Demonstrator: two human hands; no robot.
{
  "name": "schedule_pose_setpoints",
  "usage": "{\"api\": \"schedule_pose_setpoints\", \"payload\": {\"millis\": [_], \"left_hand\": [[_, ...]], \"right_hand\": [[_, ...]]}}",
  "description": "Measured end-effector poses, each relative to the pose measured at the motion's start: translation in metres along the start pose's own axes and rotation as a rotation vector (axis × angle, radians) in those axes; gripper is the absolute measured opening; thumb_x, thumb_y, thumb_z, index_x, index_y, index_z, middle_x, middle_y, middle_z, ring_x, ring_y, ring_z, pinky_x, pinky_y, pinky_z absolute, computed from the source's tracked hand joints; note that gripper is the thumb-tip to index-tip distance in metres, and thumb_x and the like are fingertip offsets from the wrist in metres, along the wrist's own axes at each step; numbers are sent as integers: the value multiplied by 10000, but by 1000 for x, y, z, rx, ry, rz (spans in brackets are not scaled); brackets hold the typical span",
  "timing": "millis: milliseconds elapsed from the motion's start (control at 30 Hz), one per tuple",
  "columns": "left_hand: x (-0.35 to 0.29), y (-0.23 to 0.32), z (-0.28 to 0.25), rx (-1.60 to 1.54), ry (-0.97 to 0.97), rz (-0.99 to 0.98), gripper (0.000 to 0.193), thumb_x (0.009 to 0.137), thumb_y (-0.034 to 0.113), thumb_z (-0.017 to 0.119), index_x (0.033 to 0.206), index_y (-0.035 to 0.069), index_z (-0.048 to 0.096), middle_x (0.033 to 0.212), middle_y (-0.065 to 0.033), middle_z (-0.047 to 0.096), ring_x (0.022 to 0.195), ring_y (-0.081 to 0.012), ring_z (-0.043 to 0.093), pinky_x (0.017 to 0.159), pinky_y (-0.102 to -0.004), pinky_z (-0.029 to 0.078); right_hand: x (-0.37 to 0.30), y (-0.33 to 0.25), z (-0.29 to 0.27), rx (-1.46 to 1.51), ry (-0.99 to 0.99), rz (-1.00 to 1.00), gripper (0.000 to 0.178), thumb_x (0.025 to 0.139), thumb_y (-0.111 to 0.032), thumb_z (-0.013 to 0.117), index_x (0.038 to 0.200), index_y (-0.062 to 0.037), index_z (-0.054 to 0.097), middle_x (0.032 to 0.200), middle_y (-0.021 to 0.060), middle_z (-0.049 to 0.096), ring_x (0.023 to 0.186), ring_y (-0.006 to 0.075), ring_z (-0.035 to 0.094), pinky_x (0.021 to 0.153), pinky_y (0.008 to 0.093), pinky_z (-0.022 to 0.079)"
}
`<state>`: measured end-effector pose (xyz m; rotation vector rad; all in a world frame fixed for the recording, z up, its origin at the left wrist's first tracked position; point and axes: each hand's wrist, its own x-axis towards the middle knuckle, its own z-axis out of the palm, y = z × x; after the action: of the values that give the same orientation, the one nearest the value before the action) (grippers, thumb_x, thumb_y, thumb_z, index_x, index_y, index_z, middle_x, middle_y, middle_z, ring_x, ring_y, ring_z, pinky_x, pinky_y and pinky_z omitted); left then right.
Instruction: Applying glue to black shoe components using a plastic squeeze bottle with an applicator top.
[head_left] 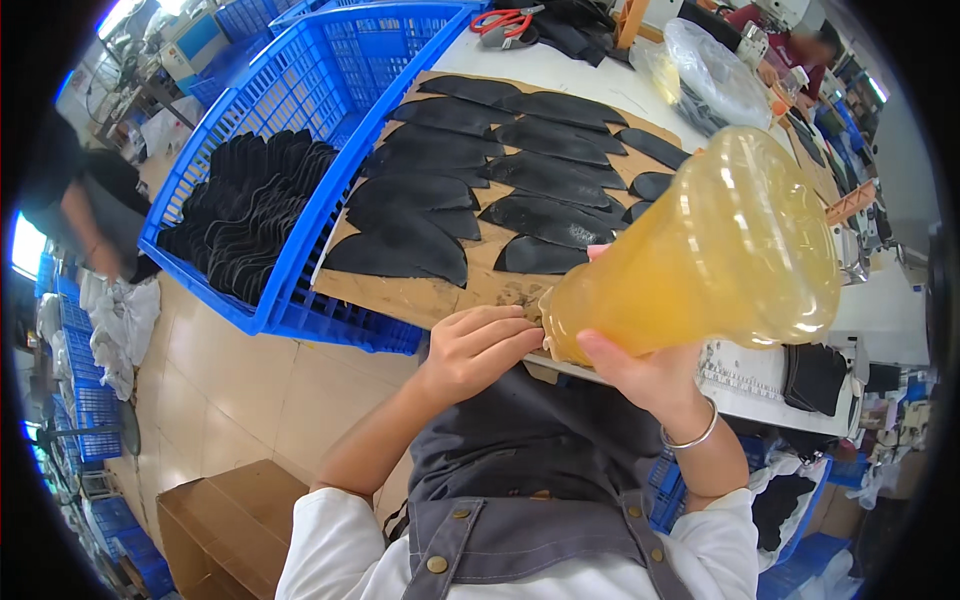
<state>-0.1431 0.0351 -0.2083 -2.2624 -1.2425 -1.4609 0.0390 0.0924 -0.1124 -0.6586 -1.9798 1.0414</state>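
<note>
My right hand (645,375) grips a large clear plastic bottle (720,250) of cloudy yellow liquid. The bottle is tipped on its side, base up to the right and narrow neck down to the left. At the neck is my left hand (478,350), its fingers bent and pressed together; what they hold, if anything, is hidden. Just beyond both hands lies a brown board (390,293) at the table edge. Rows of curved black pieces (400,245) cover it, overlapping, some with a wet-looking shine.
A blue plastic crate (285,285) with stacked black pieces (245,210) stands left of the board. Red-handled scissors (505,18) and a clear plastic bag (710,65) lie at the back. An open cardboard box (232,520) sits on the floor. People are at the far left and far right.
</note>
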Motion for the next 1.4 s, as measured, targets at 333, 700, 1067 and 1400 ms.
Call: {"api": "schedule_pose_setpoints", "payload": {"millis": [333, 700, 1067, 1400], "left_hand": [[-7, -6, 1, 25, -1, 22, 183, 656, 107, 648, 835, 71, 652, 819, -25, 636, 808, -176, 638, 674, -286, 527], [-1, -5, 3, 38, 18, 40, 156, 650, 96, 739, 775, 88, 646, 748, -17, 656, 756, -180, 653, 585, -273, 503], [9, 3, -5, 43, -62, -1, 183, 640, 74, 744, 799, 84, 653, 786, -20, 663, 753, -180, 645, 598, -265, 508], [39, 20, -6, -119, -96, -215, 362, 594, 169, 793, 867, 64, 580, 810, -44, 624, 738, -232, 625, 591, -305, 502]], "right_hand": [[-26, 6, -36, -435, 165, 108, 462, 708, -63, 731, 1116, 26, 535, 1020, 111, 606, 900, 195, 602, 808, 323, 489], [-20, 1, -24, -38, 260, -110, 543, 786, -214, 670, 1221, 11, 438, 1137, 188, 544, 1055, 265, 536, 875, 368, 456], [-43, 21, -29, -480, -56, -58, 407, 775, -237, 697, 1122, -71, 565, 1096, 66, 596, 1021, 208, 567, 872, 345, 458], [-87, 28, -114, 548, 1034, -45, 695, 861, -594, 406, 1296, -53, 397, 1291, 181, 457, 1173, 337, 475, 972, 479, 396]]}}
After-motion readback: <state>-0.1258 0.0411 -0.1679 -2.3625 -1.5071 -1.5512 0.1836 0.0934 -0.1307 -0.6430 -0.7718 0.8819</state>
